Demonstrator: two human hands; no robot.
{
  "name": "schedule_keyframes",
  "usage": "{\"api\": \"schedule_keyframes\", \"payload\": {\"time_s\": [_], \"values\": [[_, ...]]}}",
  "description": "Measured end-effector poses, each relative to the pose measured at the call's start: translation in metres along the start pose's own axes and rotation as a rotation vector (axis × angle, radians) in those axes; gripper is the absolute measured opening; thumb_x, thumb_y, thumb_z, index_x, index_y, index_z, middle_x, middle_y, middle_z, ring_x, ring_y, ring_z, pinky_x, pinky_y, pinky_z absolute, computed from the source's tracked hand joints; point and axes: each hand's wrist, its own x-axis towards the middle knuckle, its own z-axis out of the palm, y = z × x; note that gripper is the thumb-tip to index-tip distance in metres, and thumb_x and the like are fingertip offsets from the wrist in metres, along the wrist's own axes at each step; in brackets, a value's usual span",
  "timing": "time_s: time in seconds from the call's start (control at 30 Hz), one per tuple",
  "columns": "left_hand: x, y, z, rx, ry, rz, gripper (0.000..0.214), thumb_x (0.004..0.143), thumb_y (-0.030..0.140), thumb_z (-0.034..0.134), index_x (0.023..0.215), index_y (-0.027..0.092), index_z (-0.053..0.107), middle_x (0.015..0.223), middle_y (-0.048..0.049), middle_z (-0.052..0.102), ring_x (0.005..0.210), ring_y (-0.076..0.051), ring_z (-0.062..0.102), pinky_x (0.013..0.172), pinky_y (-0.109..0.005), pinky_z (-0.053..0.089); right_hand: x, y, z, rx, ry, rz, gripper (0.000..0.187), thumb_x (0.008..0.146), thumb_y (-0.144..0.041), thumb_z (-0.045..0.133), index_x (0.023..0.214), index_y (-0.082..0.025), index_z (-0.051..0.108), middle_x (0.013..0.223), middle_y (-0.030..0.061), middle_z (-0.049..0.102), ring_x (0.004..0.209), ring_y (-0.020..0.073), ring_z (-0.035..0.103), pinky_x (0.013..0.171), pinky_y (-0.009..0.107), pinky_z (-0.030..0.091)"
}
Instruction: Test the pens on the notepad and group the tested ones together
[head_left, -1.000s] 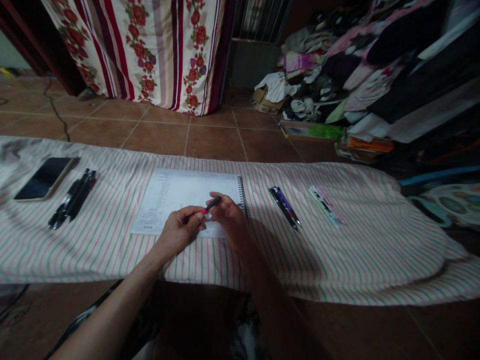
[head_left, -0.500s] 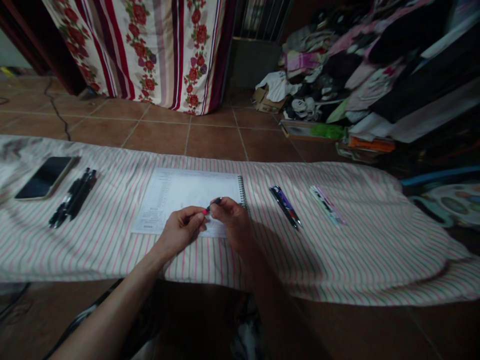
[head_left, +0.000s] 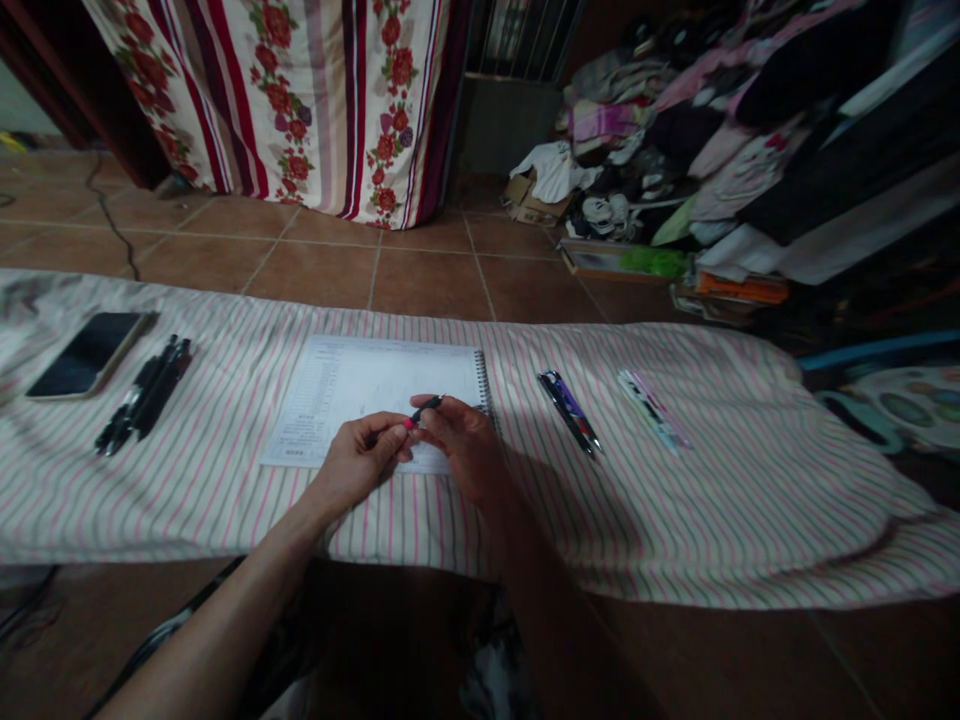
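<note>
Over a spiral notebook lying open, my two hands meet around a small dark pen with a pinkish-red part. My left hand is closed, pinching the pen's pinkish end between thumb and fingers. On the dark end, my right hand has its thumb and fingers against the pen, its index finger lying behind it. The pen's left end is hidden in my left hand. The notebook's pages carry faint print, and its wire binding runs along the right side.
A striped cloth covers the table. At left lie a phone and several black pens. Right of the notebook are dark pens and pale pens. Clothes are heaped beyond, near a flowered curtain.
My right fingers have shifted and loosened a little, so more of the pen's dark end shows. My left hand stays nearly in place.
</note>
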Motion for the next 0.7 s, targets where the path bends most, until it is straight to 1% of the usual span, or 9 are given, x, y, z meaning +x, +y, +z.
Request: {"api": "schedule_keyframes", "payload": {"time_s": [0.07, 0.13, 0.2, 0.3, 0.33, 0.4, 0.5, 0.63, 0.7], "values": [[-0.0004, 0.0001, 0.0002, 0.020, -0.005, 0.001, 0.033, 0.069, 0.043, 0.070, 0.084, 0.015, 0.067, 0.060, -0.0008, 0.060, 0.050, -0.009, 0.048, 0.046, -0.021, 0.031, 0.0003, 0.0003, 0.0002, -0.034, 0.038, -0.005, 0.026, 0.065, -0.040, 0.075, 0.081, -0.020, 0.069, 0.065, -0.0027, 0.063, 0.060, 0.0101, 0.057, 0.068, 0.028, 0.050], [-0.0007, 0.0002, 0.0005, 0.030, -0.007, 0.002, 0.033, 0.069, 0.044, 0.070, 0.084, 0.014, 0.067, 0.060, -0.0008, 0.060, 0.049, -0.008, 0.048, 0.046, -0.021, 0.031, 0.0003, 0.0000, 0.0011, -0.058, 0.067, -0.015, 0.026, 0.064, -0.041, 0.076, 0.077, -0.020, 0.068, 0.066, -0.0020, 0.064, 0.060, 0.0104, 0.058, 0.066, 0.027, 0.051], [-0.0007, 0.0004, 0.0004, 0.023, 0.005, 0.006, 0.032, 0.070, 0.044, 0.069, 0.083, 0.015, 0.066, 0.060, -0.0005, 0.060, 0.049, -0.009, 0.048, 0.046, -0.021, 0.031, -0.0001, -0.0011, 0.0026, -0.033, 0.074, -0.016, 0.032, 0.061, -0.042, 0.077, 0.083, -0.020, 0.068, 0.077, 0.0012, 0.068, 0.067, 0.0129, 0.061, 0.066, 0.028, 0.053], [-0.0006, 0.0012, -0.0002, 0.011, 0.022, 0.017, 0.031, 0.070, 0.043, 0.069, 0.081, 0.015, 0.066, 0.058, -0.0001, 0.060, 0.048, -0.009, 0.048, 0.046, -0.022, 0.032, -0.0011, -0.0034, 0.0041, 0.052, 0.051, -0.012, 0.046, 0.062, -0.045, 0.076, 0.101, -0.022, 0.067, 0.100, 0.0057, 0.069, 0.082, 0.0171, 0.064, 0.069, 0.030, 0.056], [-0.0006, 0.0017, -0.0005, 0.014, 0.021, 0.017, 0.031, 0.069, 0.043, 0.069, 0.081, 0.015, 0.066, 0.059, -0.0003, 0.061, 0.048, -0.009, 0.049, 0.046, -0.022, 0.032, -0.0012, -0.0037, 0.0040, 0.063, 0.040, -0.014, 0.047, 0.063, -0.045, 0.075, 0.103, -0.023, 0.067, 0.103, 0.0059, 0.069, 0.084, 0.0175, 0.064, 0.071, 0.031, 0.056], [-0.0008, 0.0030, -0.0009, 0.024, 0.014, 0.011, 0.032, 0.069, 0.043, 0.069, 0.082, 0.015, 0.066, 0.059, -0.0009, 0.061, 0.049, -0.009, 0.049, 0.047, -0.022, 0.032, -0.0009, -0.0032, 0.0029, 0.052, 0.013, -0.020, 0.039, 0.065, -0.044, 0.074, 0.098, -0.023, 0.069, 0.104, 0.0046, 0.068, 0.086, 0.0170, 0.064, 0.074, 0.033, 0.056], [-0.0014, 0.0047, -0.0011, 0.036, 0.010, 0.017, 0.033, 0.069, 0.044, 0.070, 0.082, 0.014, 0.067, 0.061, -0.0019, 0.062, 0.050, -0.010, 0.050, 0.048, -0.022, 0.034, 0.0009, 0.0000, -0.0001, 0.005, 0.005, -0.007, 0.028, 0.066, -0.041, 0.073, 0.086, -0.023, 0.071, 0.095, 0.0020, 0.069, 0.079, 0.0149, 0.063, 0.076, 0.034, 0.055], [-0.0019, 0.0043, -0.0005, 0.056, -0.002, 0.007, 0.034, 0.070, 0.044, 0.069, 0.083, 0.014, 0.067, 0.060, -0.0009, 0.061, 0.049, -0.009, 0.048, 0.047, -0.022, 0.032, 0.0027, 0.0034, -0.0023, -0.071, 0.066, -0.013, 0.027, 0.064, -0.040, 0.076, 0.080, -0.020, 0.069, 0.069, -0.0010, 0.065, 0.062, 0.0115, 0.059, 0.068, 0.030, 0.052], [-0.0018, 0.0038, -0.0004, 0.051, 0.003, 0.004, 0.033, 0.070, 0.044, 0.068, 0.083, 0.014, 0.067, 0.059, -0.0005, 0.060, 0.049, -0.008, 0.047, 0.047, -0.022, 0.032, 0.0024, 0.0025, -0.0020, -0.082, 0.058, -0.031, 0.030, 0.063, -0.040, 0.077, 0.084, -0.020, 0.067, 0.072, -0.0005, 0.066, 0.061, 0.0110, 0.059, 0.066, 0.029, 0.052]]}}
